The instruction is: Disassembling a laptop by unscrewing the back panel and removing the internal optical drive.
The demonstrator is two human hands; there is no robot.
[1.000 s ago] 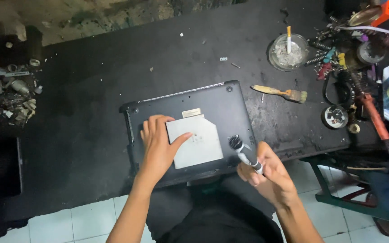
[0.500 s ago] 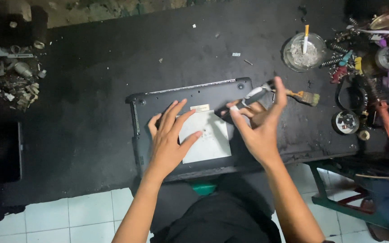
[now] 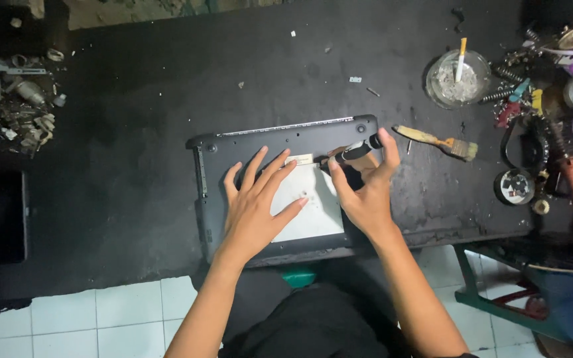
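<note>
A dark grey laptop (image 3: 233, 142) lies bottom-up on the black workbench (image 3: 134, 152), with a white rectangular panel (image 3: 313, 212) on its underside. My left hand (image 3: 256, 205) rests flat on the laptop's underside, fingers spread, partly over the white panel. My right hand (image 3: 363, 189) holds a screwdriver (image 3: 353, 151) with a black handle. The screwdriver lies almost level over the laptop's upper right part, its tip pointing left at the panel's top edge.
A paintbrush (image 3: 436, 140) lies right of the laptop. A glass ashtray (image 3: 457, 78) stands at the back right beside a heap of tools and cables (image 3: 552, 113). Small metal parts (image 3: 18, 99) lie at the far left. The bench's front edge runs just below the laptop, white floor tiles beyond.
My right hand came up from the bench's front edge with the screwdriver onto the laptop's upper right part. The left hand has stayed on the underside, shifting only slightly.
</note>
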